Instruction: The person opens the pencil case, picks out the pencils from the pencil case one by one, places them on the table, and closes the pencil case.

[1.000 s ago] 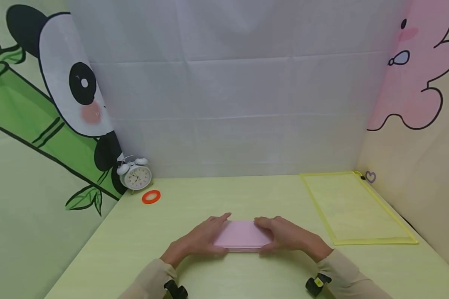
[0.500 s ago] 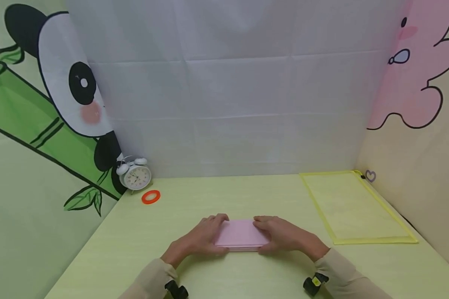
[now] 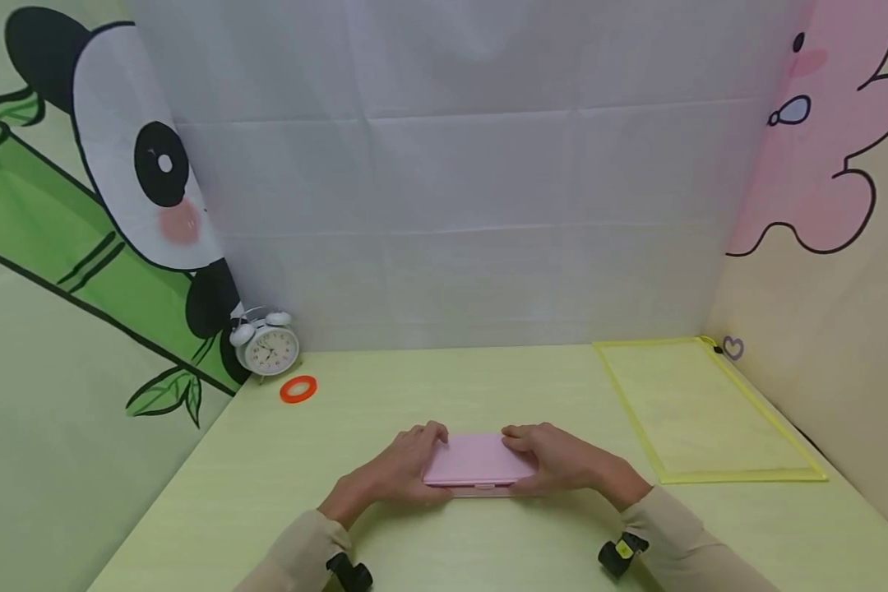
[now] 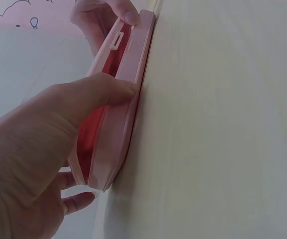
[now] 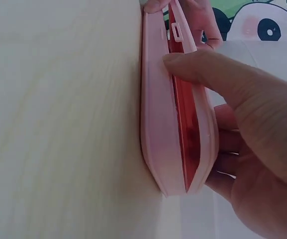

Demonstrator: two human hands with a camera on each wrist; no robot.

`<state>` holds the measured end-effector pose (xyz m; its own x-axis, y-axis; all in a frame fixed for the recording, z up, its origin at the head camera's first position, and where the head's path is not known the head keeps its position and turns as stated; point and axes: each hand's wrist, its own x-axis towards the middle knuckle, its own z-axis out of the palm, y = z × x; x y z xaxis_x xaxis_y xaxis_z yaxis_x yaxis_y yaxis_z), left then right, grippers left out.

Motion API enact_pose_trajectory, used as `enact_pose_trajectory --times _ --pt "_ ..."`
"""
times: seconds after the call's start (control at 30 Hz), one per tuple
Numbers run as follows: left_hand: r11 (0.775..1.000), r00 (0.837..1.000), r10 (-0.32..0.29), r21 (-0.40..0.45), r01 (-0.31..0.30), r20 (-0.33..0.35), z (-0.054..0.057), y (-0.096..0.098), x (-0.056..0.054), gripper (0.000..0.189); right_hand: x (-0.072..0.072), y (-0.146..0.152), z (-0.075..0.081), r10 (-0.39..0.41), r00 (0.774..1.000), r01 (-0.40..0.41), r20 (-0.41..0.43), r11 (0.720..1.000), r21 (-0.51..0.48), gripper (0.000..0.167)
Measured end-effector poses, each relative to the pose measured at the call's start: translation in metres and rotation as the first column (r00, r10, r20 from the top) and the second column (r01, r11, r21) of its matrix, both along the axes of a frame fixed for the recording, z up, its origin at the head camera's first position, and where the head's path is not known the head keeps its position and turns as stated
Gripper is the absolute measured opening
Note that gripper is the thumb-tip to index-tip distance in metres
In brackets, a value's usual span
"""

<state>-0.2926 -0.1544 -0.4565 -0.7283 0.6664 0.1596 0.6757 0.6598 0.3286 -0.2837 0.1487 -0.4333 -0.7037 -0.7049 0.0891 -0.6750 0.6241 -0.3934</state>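
Note:
A pink plastic case with a hinged lid lies on the table between both hands. Its lid stands slightly raised at the front, and a red inside shows through the gap in both wrist views. A small latch tab sits on the lid's front edge. My left hand grips the left end, thumb on the lower front wall and fingers around the lid side. On the right end, my right hand holds the case likewise, its thumb on the front wall in the right wrist view. The contents are hidden.
A white twin-bell alarm clock stands at the back left, with an orange-red ring in front of it. A yellow-edged mesh zip pouch lies flat on the right of the table. A pale cloth hangs behind.
The front of the case's lid has lifted a little, so a gap and the latch tab now show. Both hands have shifted only slightly and keep their hold on the ends.

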Motion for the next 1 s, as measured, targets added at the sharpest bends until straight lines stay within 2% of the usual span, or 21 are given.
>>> enact_pose_trajectory --times 0.13,0.27,0.37,0.47,0.53,0.6,0.67,0.83,1.0 --pt "1.000 0.999 0.011 0.026 -0.012 0.048 0.001 0.001 -0.002 0.073 -0.002 0.004 0.001 0.018 1.000 -0.018 0.021 0.999 -0.032 0.070" --pt "0.997 0.990 0.010 0.075 -0.021 0.139 0.001 -0.001 -0.004 0.087 -0.005 0.009 0.000 0.041 0.998 -0.037 0.055 0.997 -0.070 0.067" --pt "0.990 0.974 0.001 0.137 -0.033 0.227 -0.001 -0.005 -0.005 0.103 -0.007 0.011 -0.002 0.044 0.996 -0.035 0.078 0.993 -0.114 0.066" --pt "0.972 0.943 -0.019 0.227 -0.060 0.331 -0.003 -0.012 -0.008 0.113 -0.009 0.014 -0.001 0.043 0.995 -0.026 0.087 0.982 -0.185 0.064" --pt "0.958 0.929 -0.019 0.271 -0.088 0.370 -0.005 -0.018 -0.010 0.113 -0.010 0.016 -0.001 0.037 0.996 -0.017 0.082 0.973 -0.228 0.061" --pt "0.946 0.920 -0.025 0.308 -0.105 0.392 -0.007 -0.023 -0.012 0.113 -0.011 0.018 0.001 0.026 0.997 -0.005 0.074 0.962 -0.271 0.058" --pt "0.940 0.919 -0.021 0.322 -0.117 0.395 -0.009 -0.027 -0.013 0.113 -0.012 0.021 0.002 0.010 0.997 0.013 0.071 0.951 -0.310 0.055" --pt "0.942 0.921 0.005 0.308 -0.135 0.389 -0.009 -0.027 -0.013 0.116 -0.017 0.029 0.000 -0.045 0.995 0.075 0.089 0.927 -0.368 0.053" --pt "0.943 0.922 0.030 0.295 -0.154 0.386 -0.009 -0.027 -0.013 0.118 -0.023 0.035 -0.001 -0.066 0.989 0.116 0.135 0.908 -0.403 0.043"
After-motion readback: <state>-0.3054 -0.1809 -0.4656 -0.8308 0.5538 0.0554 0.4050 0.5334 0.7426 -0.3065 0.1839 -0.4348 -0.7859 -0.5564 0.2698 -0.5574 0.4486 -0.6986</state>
